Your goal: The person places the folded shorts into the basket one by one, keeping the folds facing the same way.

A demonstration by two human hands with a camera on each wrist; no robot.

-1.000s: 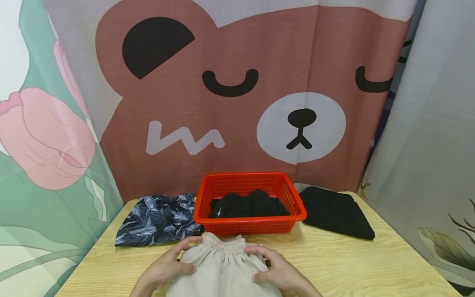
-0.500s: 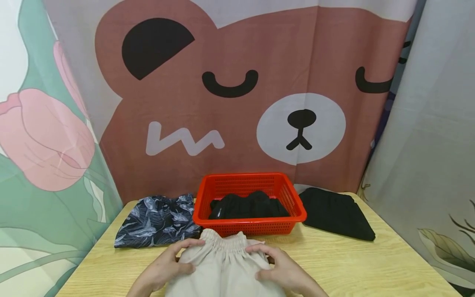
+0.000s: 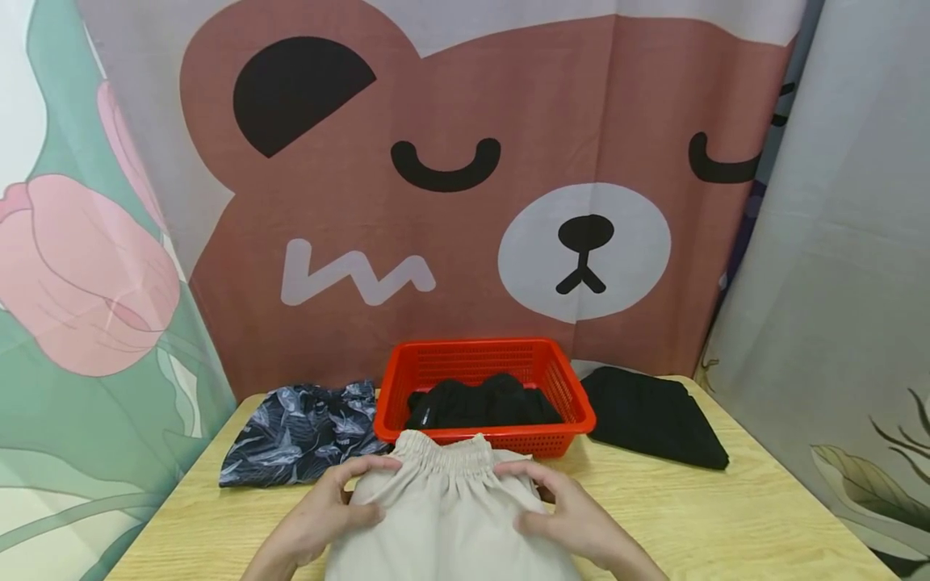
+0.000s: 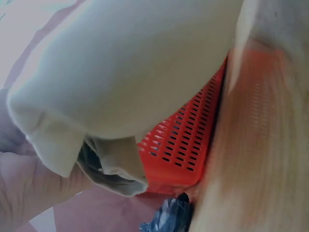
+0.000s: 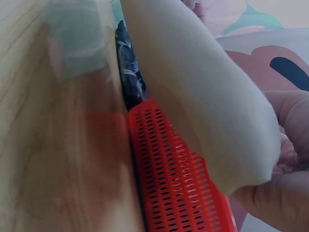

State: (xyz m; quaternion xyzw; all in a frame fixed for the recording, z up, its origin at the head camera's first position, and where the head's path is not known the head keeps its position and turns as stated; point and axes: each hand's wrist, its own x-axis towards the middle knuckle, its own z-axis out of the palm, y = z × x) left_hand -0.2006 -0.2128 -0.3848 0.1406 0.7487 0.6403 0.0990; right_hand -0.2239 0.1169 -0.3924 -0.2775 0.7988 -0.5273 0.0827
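Note:
Beige pants [image 3: 450,524] with a gathered elastic waistband hang between both hands at the front of the table, their lower part cut off by the head view's edge. My left hand [image 3: 320,508] grips the left side just below the waistband, thumb on the near face. On the opposite side, my right hand [image 3: 570,508] holds the fabric the same way. Both wrist views show the beige cloth [image 4: 135,63] raised over the wooden surface, with the fingers partly hidden behind it. The waistband overlaps the front rim of the red basket [image 3: 508,440] in the head view.
Black clothing [image 3: 483,403] lies in the basket at the table's back. Dark leaf-patterned shorts [image 3: 308,436] lie left of it, and a folded black garment [image 3: 650,415] lies to its right. A printed bear curtain [image 3: 363,210] hangs behind the wooden table [image 3: 697,516].
The beige pants have risen and moved forward, so the waistband now overlaps the basket's front. Both hands went with them, spreading slightly apart. The head view has shifted a little.

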